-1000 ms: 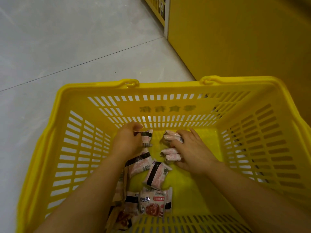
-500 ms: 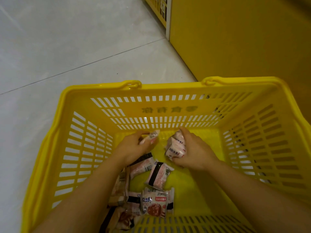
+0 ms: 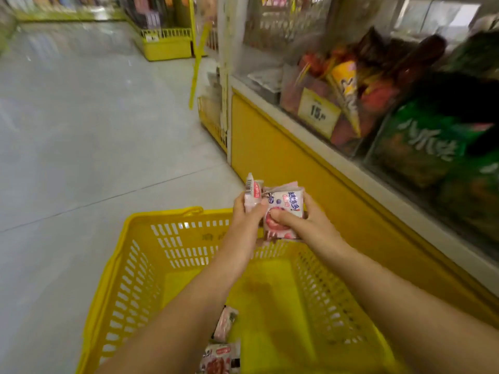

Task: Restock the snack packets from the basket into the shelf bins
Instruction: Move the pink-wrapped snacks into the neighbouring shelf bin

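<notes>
While only the head view is on hand, the entry covers it alone. Left hand point(image 3: 247, 215): raised above the far rim of the basket point(image 3: 140, 268), fingers curled and pressed together around a slim pink-and-white packet point(image 3: 251, 194) held upright, barcode edge facing the camera. Right hand point(image 3: 302, 221): thumb laid across the front and fingers wrapped behind a stack of snack packets point(image 3: 283, 209), glossy film, roughly square, white with pink print and blue characters. The two hands touch, their packets side by side.

Basket: yellow moulded plastic, slotted walls, smooth floor, standing on pale grey tiled floor point(image 3: 81, 157). Remaining packets point(image 3: 222, 344) lie at its near end, partly covered by the left forearm and cut by the lower frame edge.

Shelf unit point(image 3: 297, 171): yellow panel base with a pale ledge, to the right of the basket. Clear bins point(image 3: 337, 103) above it hold crinkled red, orange and green bags; a yellow price tag point(image 3: 318, 112) is fixed to one bin front.

Change from half a second ago: both hands were then low inside the basket, each gripping packets near its floor; they are now lifted clear above the rim, and the view has swung up to take in the shelf.

Hard to make out: the count in the right hand's stack; the bin contents, smeared by motion blur; the far aisle shelving.
</notes>
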Available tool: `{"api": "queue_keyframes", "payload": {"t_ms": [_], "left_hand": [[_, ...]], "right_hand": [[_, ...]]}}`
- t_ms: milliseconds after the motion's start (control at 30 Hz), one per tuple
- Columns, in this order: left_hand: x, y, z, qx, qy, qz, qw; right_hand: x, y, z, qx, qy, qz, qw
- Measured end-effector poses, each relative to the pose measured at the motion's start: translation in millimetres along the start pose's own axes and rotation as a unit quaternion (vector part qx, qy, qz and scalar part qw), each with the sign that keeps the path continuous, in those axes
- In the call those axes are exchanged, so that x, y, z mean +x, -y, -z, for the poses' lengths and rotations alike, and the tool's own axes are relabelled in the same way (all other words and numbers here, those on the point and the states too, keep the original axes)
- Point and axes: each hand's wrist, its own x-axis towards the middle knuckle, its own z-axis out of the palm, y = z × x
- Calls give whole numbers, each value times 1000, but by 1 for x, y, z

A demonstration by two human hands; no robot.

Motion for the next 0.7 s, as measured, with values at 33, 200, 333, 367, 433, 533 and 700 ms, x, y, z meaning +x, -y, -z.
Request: {"api": "queue_keyframes", "payload": {"t_ms": [33,200,333,367,433,533,700], "left_hand": [[-8,-16,-16,-21,10,-29,999],[-52,-94,-81,-37,41,-132,990],[-88,-142,-131,-39,-1,-201,979],[-98,-154,-142,-44,-1,-207,977],[-114,-179,-166,-70,10,-224,972],[-137,-206,-204,-79,83,-239,964],[-180,-240,-270,-69,239,-243,938]], "right_hand": [[-11,22,4,2,-1,23,1000],[-67,118,26,-92,-45,170,980],[-108,176,53,-151,-78,230,958],[-121,189,59,-159,-83,250,952],[-151,214,73,-183,-93,296,933],[-194,249,98,-205,-122,355,904],[-252,300,150,-179,-164,402,883]]}}
